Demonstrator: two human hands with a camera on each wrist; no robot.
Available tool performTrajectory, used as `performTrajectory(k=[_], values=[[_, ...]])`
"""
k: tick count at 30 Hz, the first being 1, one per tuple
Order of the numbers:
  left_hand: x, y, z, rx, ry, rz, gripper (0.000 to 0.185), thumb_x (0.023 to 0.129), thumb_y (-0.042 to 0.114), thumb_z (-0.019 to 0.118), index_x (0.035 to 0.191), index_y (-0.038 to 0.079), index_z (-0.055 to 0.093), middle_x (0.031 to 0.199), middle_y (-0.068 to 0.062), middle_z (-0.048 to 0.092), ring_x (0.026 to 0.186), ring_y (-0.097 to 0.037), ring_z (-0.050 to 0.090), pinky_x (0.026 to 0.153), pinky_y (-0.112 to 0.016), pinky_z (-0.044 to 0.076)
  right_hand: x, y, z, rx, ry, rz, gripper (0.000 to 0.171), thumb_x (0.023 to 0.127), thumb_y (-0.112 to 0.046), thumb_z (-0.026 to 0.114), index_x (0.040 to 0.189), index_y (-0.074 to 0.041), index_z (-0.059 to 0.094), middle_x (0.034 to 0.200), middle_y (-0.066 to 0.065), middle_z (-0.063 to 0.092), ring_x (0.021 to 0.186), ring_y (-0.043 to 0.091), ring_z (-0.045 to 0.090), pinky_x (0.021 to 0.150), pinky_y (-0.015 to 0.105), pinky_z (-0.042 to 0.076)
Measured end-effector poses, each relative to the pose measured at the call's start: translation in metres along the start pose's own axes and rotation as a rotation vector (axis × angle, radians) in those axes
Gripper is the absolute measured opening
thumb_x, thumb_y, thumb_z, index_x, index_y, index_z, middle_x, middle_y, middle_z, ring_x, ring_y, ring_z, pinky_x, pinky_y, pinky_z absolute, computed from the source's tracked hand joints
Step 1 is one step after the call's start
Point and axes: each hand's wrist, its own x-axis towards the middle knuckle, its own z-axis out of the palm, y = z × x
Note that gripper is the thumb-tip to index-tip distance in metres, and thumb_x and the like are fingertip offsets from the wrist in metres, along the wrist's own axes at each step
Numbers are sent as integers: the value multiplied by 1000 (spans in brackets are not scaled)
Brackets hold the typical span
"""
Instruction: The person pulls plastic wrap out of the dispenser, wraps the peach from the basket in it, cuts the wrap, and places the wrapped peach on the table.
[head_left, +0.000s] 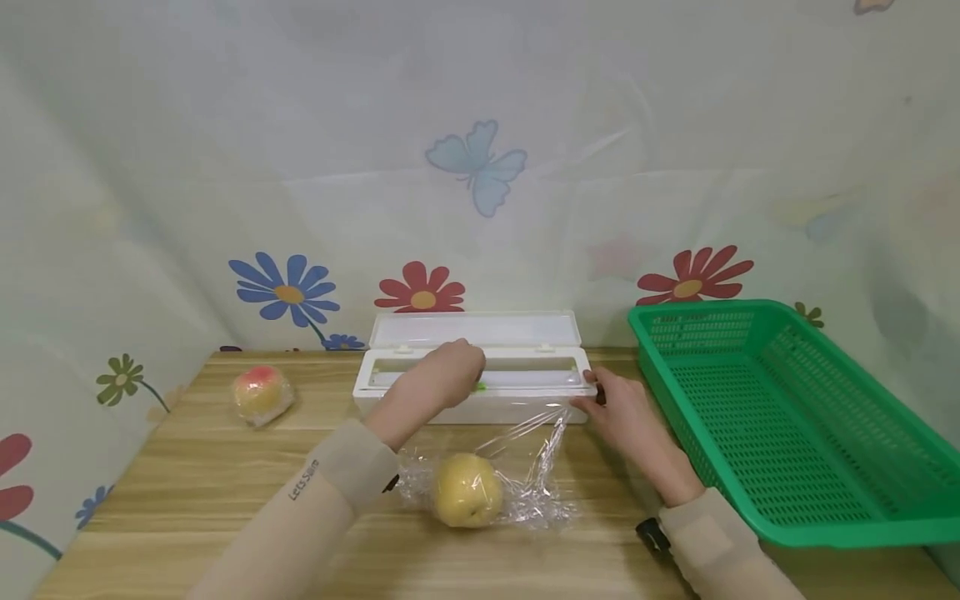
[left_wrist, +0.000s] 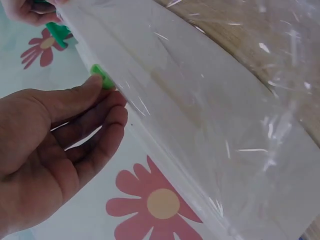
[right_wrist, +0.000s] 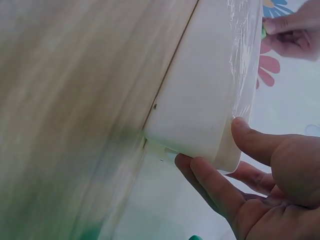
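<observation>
A white cling film dispenser box (head_left: 480, 408) stands near the table's back edge, its lid (head_left: 476, 330) raised and a film roll inside. My left hand (head_left: 442, 375) pinches a small green slide cutter (left_wrist: 101, 76) on the box's front top edge, around mid-length. With thumb and fingers my right hand (head_left: 618, 412) grips the right end of the box (right_wrist: 192, 115). Clear cling film (head_left: 547, 446) runs from the front edge down to the table. A yellow round fruit (head_left: 468, 492), like a pear, lies on that film in front of the box, film gathered around it.
At the right stands a green plastic basket (head_left: 787, 533), close to my right forearm. A film-wrapped peach (head_left: 262, 395) sits at the table's left. Behind the table hangs a cloth (head_left: 525, 250) printed with flowers and a butterfly.
</observation>
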Motion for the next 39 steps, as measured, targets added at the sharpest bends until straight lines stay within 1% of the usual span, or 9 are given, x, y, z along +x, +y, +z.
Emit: performTrajectory(k=[3, 7, 11, 15, 17, 20, 25, 32, 39], values=[[-4, -8, 3, -8, 23, 22, 35, 92, -8, 66, 65, 12, 54, 63, 1, 47, 64, -16, 43, 60, -31, 40, 0, 1, 0, 5, -5, 3, 32, 90, -9, 80, 110, 10, 64, 93, 22, 71, 85, 35, 69, 74, 50, 56], [-11, -15, 5, 10, 38, 33, 33, 92, -9, 64, 68, 11, 55, 64, 0, 47, 65, -16, 44, 61, -31, 41, 0, 1, 1, 10, -9, 7, 32, 90, -10, 80, 110, 9, 65, 93, 21, 72, 86, 36, 70, 74, 49, 56], [-22, -25, 2, 5, 39, -1, 31, 91, -11, 63, 69, 10, 57, 65, -1, 48, 66, -17, 45, 61, -31, 42, 1, 1, -1, 12, -17, 21, 33, 90, -10, 80, 112, 10, 66, 95, 22, 72, 88, 36, 70, 76, 50, 56], [-35, -41, 2, -3, 65, -17, 33, 90, -12, 61, 67, 11, 55, 66, -1, 46, 67, -17, 44, 62, -31, 40, 1, 2, -4, 1, -33, 34, 34, 91, -12, 80, 112, 10, 66, 96, 22, 72, 88, 36, 70, 76, 50, 56], [-40, -49, 5, 3, 91, -6, 32, 89, -12, 61, 67, 10, 55, 66, 0, 47, 68, -17, 44, 62, -32, 41, 1, 3, -6, -7, -38, 38, 34, 91, -12, 80, 112, 10, 66, 94, 21, 72, 87, 35, 70, 75, 49, 56], [-44, -58, 8, 7, 124, 16, 28, 91, -10, 63, 71, 9, 61, 68, 0, 54, 68, -17, 47, 66, -33, 46, 0, 4, -8, -16, -34, 43, 34, 90, -13, 80, 112, 10, 67, 93, 19, 72, 84, 31, 69, 74, 48, 56], [-50, -63, 10, -17, 140, 21, 19, 93, -8, 65, 79, 5, 67, 71, -2, 59, 69, -17, 51, 67, -33, 49, -2, 5, -7, -27, -32, 44, 36, 90, -13, 81, 114, 10, 68, 91, 17, 73, 82, 29, 69, 73, 48, 56], [-58, -65, 13, -43, 169, 22, 17, 95, -3, 67, 80, 5, 64, 71, -2, 54, 68, -18, 48, 65, -32, 45, -3, 4, -6, -41, -7, 6, 36, 89, -11, 81, 114, 11, 69, 92, 19, 73, 80, 30, 70, 72, 48, 57], [-66, -71, 17, -19, 229, 26, 15, 95, -2, 69, 82, 4, 63, 74, -3, 54, 69, -18, 48, 65, -34, 47, 0, 2, -2, -38, 1, -10, 34, 89, -11, 82, 113, 10, 70, 91, 18, 74, 80, 29, 71, 71, 47, 57]])
